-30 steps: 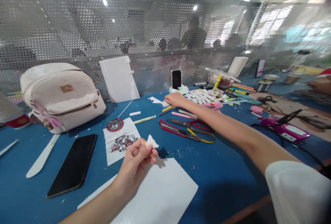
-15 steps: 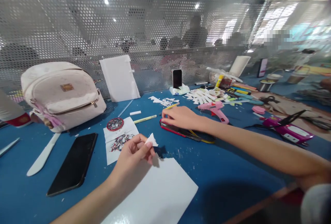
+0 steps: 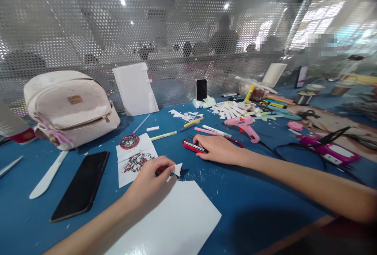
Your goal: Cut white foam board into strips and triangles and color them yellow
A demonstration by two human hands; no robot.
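My left hand (image 3: 154,170) is closed in a pinch on a small white scrap (image 3: 177,169), jagged at its edge, held just above the far edge of a white sheet (image 3: 173,215). My right hand (image 3: 218,147) curls over a red utility knife (image 3: 191,145) on the blue table; its rear part is hidden under the palm. Beyond that hand lie a pink marker (image 3: 205,131), a white-and-green marker (image 3: 219,131) and a yellow pen (image 3: 193,121). Left of my left hand, a paper (image 3: 122,174) bears a heap of glittery bits (image 3: 138,162) and a round red-rimmed disc (image 3: 129,141).
At left are a black phone (image 3: 81,186), a white plastic knife (image 3: 48,176) and a pale backpack (image 3: 70,109). A pink glue gun (image 3: 243,123), white strips (image 3: 231,109) and a purple glue gun (image 3: 332,151) with its cord lie right. A perforated metal screen (image 3: 171,31) stands behind.
My right hand has moved slightly right and nearer, its fingers now around the red knife, uncovering the markers behind. My left hand has turned a little, still pinching the scrap.
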